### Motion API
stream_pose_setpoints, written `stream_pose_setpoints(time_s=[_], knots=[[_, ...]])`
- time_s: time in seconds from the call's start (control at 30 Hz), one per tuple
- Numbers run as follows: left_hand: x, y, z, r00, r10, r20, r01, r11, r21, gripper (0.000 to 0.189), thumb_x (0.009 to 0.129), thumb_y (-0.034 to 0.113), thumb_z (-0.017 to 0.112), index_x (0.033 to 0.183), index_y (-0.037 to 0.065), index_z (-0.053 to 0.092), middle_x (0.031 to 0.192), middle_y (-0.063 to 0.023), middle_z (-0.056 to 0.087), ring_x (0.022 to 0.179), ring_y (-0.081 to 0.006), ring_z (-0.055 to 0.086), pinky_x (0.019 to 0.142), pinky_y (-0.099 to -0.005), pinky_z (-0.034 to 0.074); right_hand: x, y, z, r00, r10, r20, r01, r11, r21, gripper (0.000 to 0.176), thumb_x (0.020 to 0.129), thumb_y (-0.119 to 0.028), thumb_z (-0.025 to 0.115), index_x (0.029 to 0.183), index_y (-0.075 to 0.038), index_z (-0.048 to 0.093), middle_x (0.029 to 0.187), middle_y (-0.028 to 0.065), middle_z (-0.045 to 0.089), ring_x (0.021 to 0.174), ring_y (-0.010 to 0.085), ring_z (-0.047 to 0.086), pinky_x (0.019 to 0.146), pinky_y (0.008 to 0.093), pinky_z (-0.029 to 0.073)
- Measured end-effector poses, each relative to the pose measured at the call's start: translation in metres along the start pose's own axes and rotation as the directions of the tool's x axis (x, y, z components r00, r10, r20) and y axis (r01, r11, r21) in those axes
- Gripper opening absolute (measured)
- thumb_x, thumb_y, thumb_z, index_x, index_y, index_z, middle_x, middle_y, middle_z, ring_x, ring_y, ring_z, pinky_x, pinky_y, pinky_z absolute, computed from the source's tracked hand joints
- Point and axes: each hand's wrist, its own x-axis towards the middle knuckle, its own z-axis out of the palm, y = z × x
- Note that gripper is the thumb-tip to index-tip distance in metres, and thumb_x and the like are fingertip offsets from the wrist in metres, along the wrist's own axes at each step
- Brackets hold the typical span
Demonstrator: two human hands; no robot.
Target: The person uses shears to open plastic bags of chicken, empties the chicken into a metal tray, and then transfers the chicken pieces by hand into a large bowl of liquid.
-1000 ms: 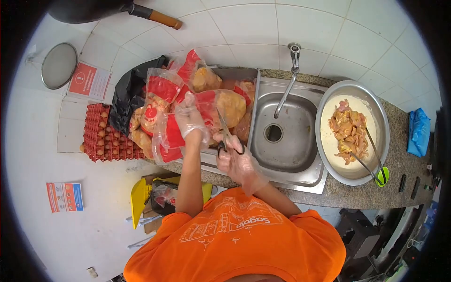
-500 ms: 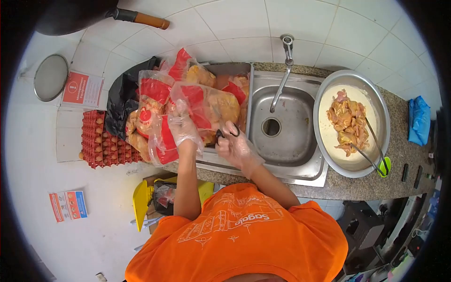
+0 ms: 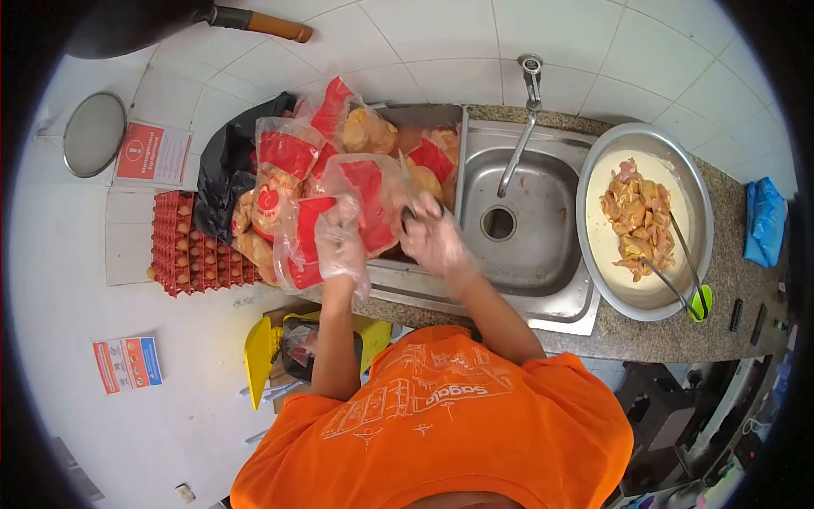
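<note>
My left hand [image 3: 342, 244], in a clear plastic glove, is closed on the lower edge of a clear plastic bag [image 3: 366, 193] with a red label. My gloved right hand [image 3: 439, 242] grips black-handled scissors [image 3: 409, 219] at the bag's right side; motion blurs the hand, and the blades are hard to make out. Behind and around the bag, more red-labelled bags of chicken [image 3: 367, 131] lie heaped in and beside a metal tray [image 3: 464, 157]. A black plastic bag [image 3: 222, 174] lies along the heap's left.
A steel sink [image 3: 530, 276] with a tap [image 3: 531, 110] is to the right. Beyond it, a large metal bowl [image 3: 583, 191] contains a pale mixture, chicken pieces [image 3: 634, 216] and tongs [image 3: 685, 246]. Stacked egg trays [image 3: 182, 246] stand left; a yellow bin [image 3: 257, 360] is below.
The held bag has shifted slightly, and the chicken piece seen in its right part no longer shows there. My right hand has moved up and right with the scissors, and the view has shifted slightly.
</note>
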Motion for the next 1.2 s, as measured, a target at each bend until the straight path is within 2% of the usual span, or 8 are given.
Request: stream_pose_setpoints(time_s=[0.13, 0.23, 0.3, 0.33, 0.4, 0.53, 0.9, 1.2], knots=[[-0.017, 0.006, -0.009, 0.994, 0.067, 0.085, -0.077, 0.991, 0.113, 0.047, 0.103, 0.039, 0.055, 0.072, 0.003, 0.052, 0.068, -0.0046, 0.048, 0.063, -0.0179, 0.042, 0.057, -0.0375, 0.035, 0.052, -0.059, 0.047, 0.976, -0.213, 0.041, 0.212, 0.977, 0.039, 0.027, 0.102, -0.042, 0.051, 0.095, -0.017, 0.054, 0.064, -0.0055, 0.036, 0.050, 0.0111, 0.036, 0.046, 0.0260, 0.033], [-0.010, -0.004, -0.025, 0.947, -0.318, -0.037, 0.313, 0.944, -0.102, 0.038, 0.102, 0.041, 0.054, 0.089, 0.005, 0.057, 0.075, -0.0042, 0.057, 0.063, -0.0173, 0.055, 0.056, -0.0314, 0.043, 0.076, -0.115, 0.045, 0.914, -0.233, 0.331, 0.211, 0.972, 0.102, 0.030, 0.102, -0.040, 0.052, 0.109, -0.011, 0.058, 0.075, -0.0030, 0.046, 0.051, 0.0125, 0.038, 0.055, 0.0269, 0.041], [0.021, -0.078, -0.029, 0.992, -0.055, -0.112, 0.065, 0.994, 0.084, 0.034, 0.102, 0.038, 0.055, 0.095, 0.006, 0.058, 0.081, -0.0032, 0.059, 0.068, -0.0155, 0.056, 0.059, -0.0287, 0.044, 0.071, -0.125, 0.054, 0.835, -0.177, 0.520, 0.124, 0.983, 0.135, 0.032, 0.102, -0.036, 0.052, 0.116, -0.008, 0.060, 0.088, -0.0007, 0.057, 0.053, 0.0139, 0.041, 0.064, 0.0285, 0.050], [0.035, -0.104, -0.028, 0.969, 0.214, -0.120, -0.174, 0.944, 0.280, 0.030, 0.102, 0.036, 0.056, 0.102, 0.006, 0.058, 0.086, -0.0023, 0.062, 0.074, -0.0136, 0.058, 0.062, -0.0260, 0.045, 0.049, -0.122, 0.074, 0.914, -0.226, 0.338, 0.240, 0.971, -0.001, 0.037, 0.102, -0.041, 0.052, 0.117, -0.009, 0.059, 0.075, -0.0028, 0.046, 0.052, 0.0117, 0.037, 0.056, 0.0259, 0.040], [0.053, -0.097, -0.017, 0.992, 0.016, -0.124, -0.048, 0.965, -0.257, 0.028, 0.102, 0.031, 0.058, 0.109, 0.004, 0.059, 0.098, -0.0039, 0.064, 0.087, -0.0138, 0.059, 0.075, -0.0261, 0.048, 0.020, -0.118, 0.076, 0.944, -0.295, 0.147, 0.318, 0.933, -0.170, 0.042, 0.101, -0.047, 0.052, 0.118, -0.009, 0.057, 0.061, -0.0049, 0.035, 0.050, 0.0096, 0.033, 0.047, 0.0232, 0.030], [0.081, 0.026, -0.022, 0.992, -0.123, -0.028, 0.122, 0.992, -0.022, 0.030, 0.100, 0.027, 0.059, 0.117, 0.002, 0.060, 0.103, -0.0081, 0.067, 0.092, -0.0207, 0.060, 0.087, -0.0326, 0.049, -0.029, -0.102, 0.047, 0.947, -0.289, 0.140, 0.317, 0.913, -0.256, 0.044, 0.101, -0.046, 0.050, 0.124, -0.009, 0.057, 0.063, -0.0039, 0.041, 0.052, 0.0086, 0.037, 0.047, 0.0229, 0.031], [0.235, -0.078, -0.005, 0.975, 0.215, 0.063, -0.222, 0.892, 0.393, 0.035, 0.100, 0.031, 0.054, 0.109, 0.002, 0.071, 0.110, -0.0235, 0.068, 0.098, -0.0357, 0.068, 0.087, -0.0415, 0.052, -0.111, -0.068, -0.042, 0.943, -0.215, -0.256, 0.046, 0.841, -0.539, 0.056, 0.091, -0.054, 0.064, 0.123, -0.009, 0.060, 0.059, -0.0052, 0.039, 0.050, 0.0089, 0.036, 0.046, 0.0264, 0.025], [0.101, 0.028, 0.060, 0.839, 0.283, 0.464, -0.543, 0.471, 0.695, 0.030, 0.094, 0.023, 0.060, 0.108, -0.001, 0.069, 0.114, -0.0220, 0.067, 0.108, -0.0353, 0.064, 0.088, -0.0481, 0.050, -0.141, -0.057, -0.039, 0.874, -0.262, -0.409, -0.029, 0.813, -0.582, 0.061, 0.085, -0.056, 0.072, 0.118, -0.006, 0.063, 0.063, -0.0031, 0.044, 0.053, 0.0096, 0.039, 0.049, 0.0268, 0.028]])
